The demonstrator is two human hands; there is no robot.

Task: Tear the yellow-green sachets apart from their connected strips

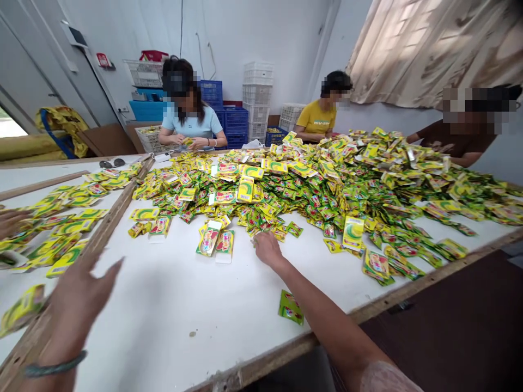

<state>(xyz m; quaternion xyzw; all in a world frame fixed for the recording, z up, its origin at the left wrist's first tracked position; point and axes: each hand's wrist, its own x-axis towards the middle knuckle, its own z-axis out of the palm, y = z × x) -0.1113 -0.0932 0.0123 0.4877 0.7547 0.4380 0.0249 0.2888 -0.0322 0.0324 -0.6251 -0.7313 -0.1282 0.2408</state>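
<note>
My left hand, blurred by motion, is over the wooden divider with its thumb and fingers spread and nothing in it. Left of it, a yellow box is tilted and apart from the fingers. At the front edge of the heap of small green and yellow packets, my right hand is closed with its fingers curled down; what they pinch is hidden. Two small boxes with red printing, one box leaning on another box, lie left of that hand. Two joined green packets lie by my right forearm.
A raised wooden strip divides the white table. Filled yellow boxes lie beyond it, near another person's hand. Three co-workers sit around the heap. Stacked crates stand by the wall.
</note>
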